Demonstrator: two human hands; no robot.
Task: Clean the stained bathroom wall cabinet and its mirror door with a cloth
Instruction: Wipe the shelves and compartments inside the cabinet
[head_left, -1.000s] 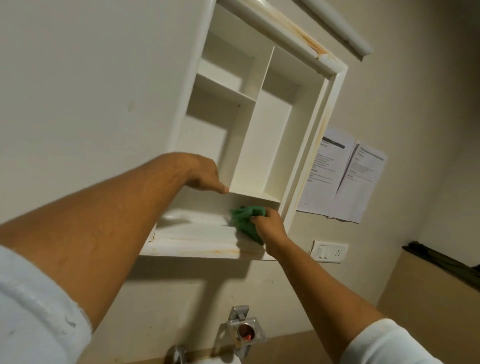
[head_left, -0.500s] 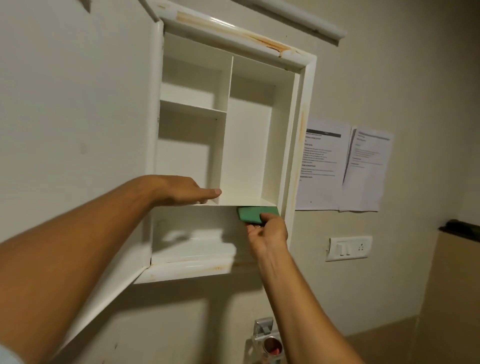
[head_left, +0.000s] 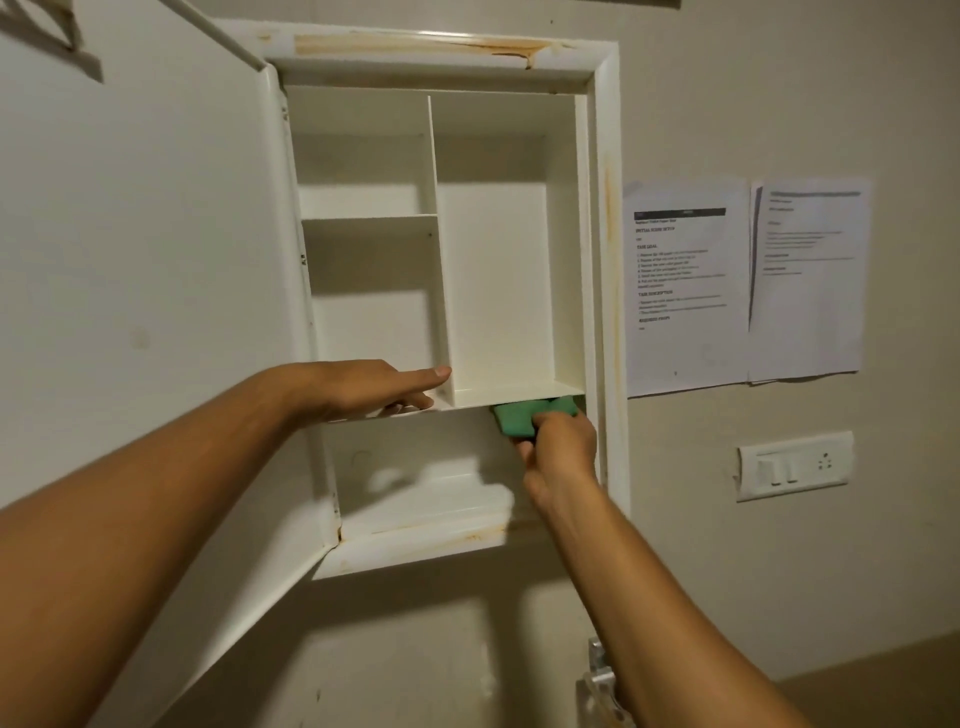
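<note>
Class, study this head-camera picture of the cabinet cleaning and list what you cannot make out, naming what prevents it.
- Mirror side of the cabinet door: turned away, only its white back shows.
- Printed sheets: body text too small and blurred to read.
- Green cloth: partly covered by the right hand and the shelf above.
- Metal fitting below: cut off by the bottom edge and hidden by the right forearm.

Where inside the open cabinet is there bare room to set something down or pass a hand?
Bare: the tall right compartment between the divider and the right wall, and the top-left cubby above the short shelf. The bottom compartment's left floor is free too. Crowded: the right hand presses the green cloth under the shelf at the right, and the left hand rests on the shelf's left part.
</note>
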